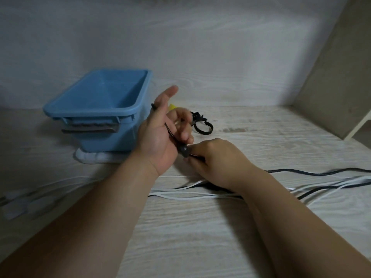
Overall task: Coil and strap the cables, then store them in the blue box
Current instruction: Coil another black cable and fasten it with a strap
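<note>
On a pale wood-grain surface (200,227), a person's two bare hands meet at the centre of the head-camera view over a black cable (313,173). At roughly 11 o'clock from that centre, the left hand (160,129) is raised palm-up with its thumb stretched toward 1 o'clock and its fingers loosely curled; a thin black cord runs across the palm from the base of the thumb down to a dark rounded plug (183,150), which rests against the heel of the hand. The right hand (214,159), at about 4 o'clock from the plug, is knuckles-up, its fingertips pinched closed on the cable just beside the plug. From under the right wrist the black cable trails off toward 3 o'clock, crossing a loose run of white cables (190,194) that lie flat on the surface between the forearms and continue to the right edge.

Standing at 10 o'clock from the hands, the blue box (96,109) sits open-topped on a white cloth (94,158), just beside the left hand, no cables seen inside it. Just past the fingers, at 1 o'clock, lie black straps (201,125), one curled into a loop, with a small yellow item (172,107) partly hidden behind the left hand. White rectangular objects (20,205), blurred, lie at 8 o'clock near the left edge.
</note>
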